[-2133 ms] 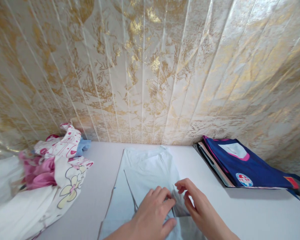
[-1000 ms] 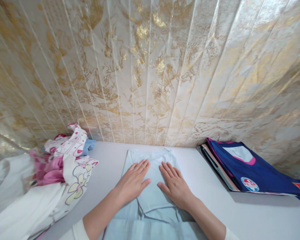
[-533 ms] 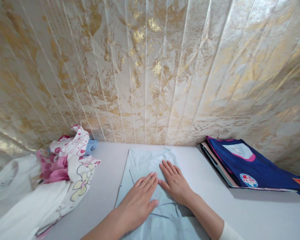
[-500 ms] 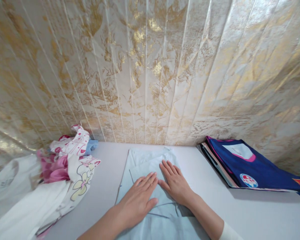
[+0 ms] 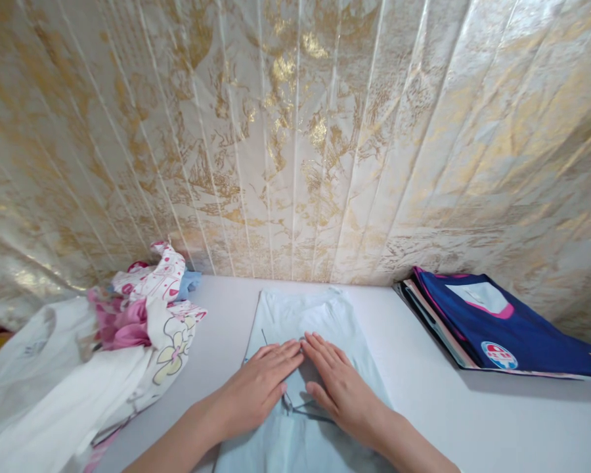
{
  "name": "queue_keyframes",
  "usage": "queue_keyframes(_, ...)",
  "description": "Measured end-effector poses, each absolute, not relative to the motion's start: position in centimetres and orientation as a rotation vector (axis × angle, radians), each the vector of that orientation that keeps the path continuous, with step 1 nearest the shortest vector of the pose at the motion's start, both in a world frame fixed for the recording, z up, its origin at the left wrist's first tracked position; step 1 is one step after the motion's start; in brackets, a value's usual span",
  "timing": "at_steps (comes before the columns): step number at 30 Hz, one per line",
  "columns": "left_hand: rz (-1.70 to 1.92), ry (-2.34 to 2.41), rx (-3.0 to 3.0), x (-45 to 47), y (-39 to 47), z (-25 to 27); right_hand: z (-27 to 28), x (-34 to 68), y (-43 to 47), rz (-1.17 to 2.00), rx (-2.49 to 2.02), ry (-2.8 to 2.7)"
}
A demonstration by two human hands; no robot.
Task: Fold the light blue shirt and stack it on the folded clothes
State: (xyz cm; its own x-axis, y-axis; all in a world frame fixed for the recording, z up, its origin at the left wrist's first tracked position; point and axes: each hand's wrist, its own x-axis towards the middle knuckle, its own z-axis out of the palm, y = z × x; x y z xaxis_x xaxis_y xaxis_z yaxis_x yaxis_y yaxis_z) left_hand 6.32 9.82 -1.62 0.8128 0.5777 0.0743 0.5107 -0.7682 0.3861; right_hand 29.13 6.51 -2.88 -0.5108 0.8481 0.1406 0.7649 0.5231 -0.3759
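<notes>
A pale blue garment (image 5: 276, 309) with dark printed lines lies spread in a long strip on the white table, partly folded over itself. Flat on its left half rests my left hand (image 5: 259, 387), fingers stretched out and pointing to the upper right. My right hand (image 5: 342, 394) lies on the right half, fingers extended toward the upper left. The fingertips of both hands almost meet near the garment's middle. Neither hand grips the cloth. The cloth beneath the palms is hidden, and its near end runs out of the bottom of the view.
To the left is a loose heap of clothes (image 5: 98, 381), white, pink and flower-printed. A stack of folded garments (image 5: 517, 328), navy blue on top, sits at the right of the white table (image 5: 438, 420). Behind stands a wall covering (image 5: 295, 144) patterned in gold and white.
My right hand has moved left and nearer to me, and my left hand has shifted slightly left. A garment flap on the right has been smoothed or drawn inward. The view has turned slightly left.
</notes>
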Motion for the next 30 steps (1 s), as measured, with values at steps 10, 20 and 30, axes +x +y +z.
queue_keyframes(10,0.514,0.677,2.610,6.7,8.6,-0.6,-2.0,28.3,5.8,0.492,-1.411,-2.491)
queue_keyframes(20,0.542,0.749,2.556,6.0,8.6,-1.1,-1.4,28.5,5.4,0.497,-1.343,-2.509)
queue_keyframes(30,0.574,0.830,2.524,6.4,8.0,-1.1,-1.9,26.8,5.9,0.395,-1.285,-2.318)
